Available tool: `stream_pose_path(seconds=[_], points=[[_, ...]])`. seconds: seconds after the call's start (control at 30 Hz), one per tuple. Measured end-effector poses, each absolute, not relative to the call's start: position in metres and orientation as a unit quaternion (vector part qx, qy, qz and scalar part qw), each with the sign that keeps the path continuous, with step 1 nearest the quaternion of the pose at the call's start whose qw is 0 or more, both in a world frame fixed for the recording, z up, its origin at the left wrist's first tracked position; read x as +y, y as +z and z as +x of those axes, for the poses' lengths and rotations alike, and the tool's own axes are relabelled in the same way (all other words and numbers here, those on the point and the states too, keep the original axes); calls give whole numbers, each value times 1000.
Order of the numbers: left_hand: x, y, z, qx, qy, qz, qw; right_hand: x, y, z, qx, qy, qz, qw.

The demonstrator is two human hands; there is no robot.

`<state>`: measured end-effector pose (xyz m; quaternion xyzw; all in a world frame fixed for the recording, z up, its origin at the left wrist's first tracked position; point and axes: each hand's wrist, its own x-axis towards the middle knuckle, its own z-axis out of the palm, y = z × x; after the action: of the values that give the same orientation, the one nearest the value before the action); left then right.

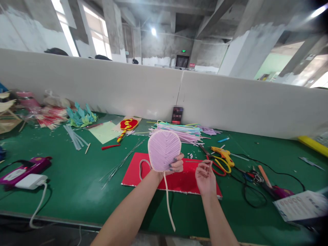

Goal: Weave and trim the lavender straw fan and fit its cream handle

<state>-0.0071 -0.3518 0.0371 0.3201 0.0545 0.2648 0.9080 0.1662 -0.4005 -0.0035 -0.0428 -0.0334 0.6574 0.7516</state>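
My left hand (176, 164) is closed around a round lilac fan (164, 150) made of pipe cleaners laid in a leaf-like pattern, with a cream edge. From its bottom hangs a cream pipe cleaner (167, 205), its end loose over the table. To the right, the fingers of my right hand (205, 172) are curled and pinched together. A thin wire (191, 161) runs leftward from those fingertips. Beneath both hands lies a red board (184, 182), and a grey loop of cord (140, 169) rests on its left part.
Scissors (220, 165) and a yellow glue gun (224, 154) with a black cable lie at right. Bundled pipe cleaners (179, 131) are behind the fan. Loose wires (123, 164), a red-and-yellow fan (128, 125), glue sticks (75, 138) and a purple power strip (25, 171) sit at left.
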Motion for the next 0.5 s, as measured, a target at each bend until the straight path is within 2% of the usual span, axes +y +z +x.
stream_pose_path(seconds=[0.5], points=[[-347,38,-5,83,360,309,877,-400,-1,166,-12,617,-99,781]])
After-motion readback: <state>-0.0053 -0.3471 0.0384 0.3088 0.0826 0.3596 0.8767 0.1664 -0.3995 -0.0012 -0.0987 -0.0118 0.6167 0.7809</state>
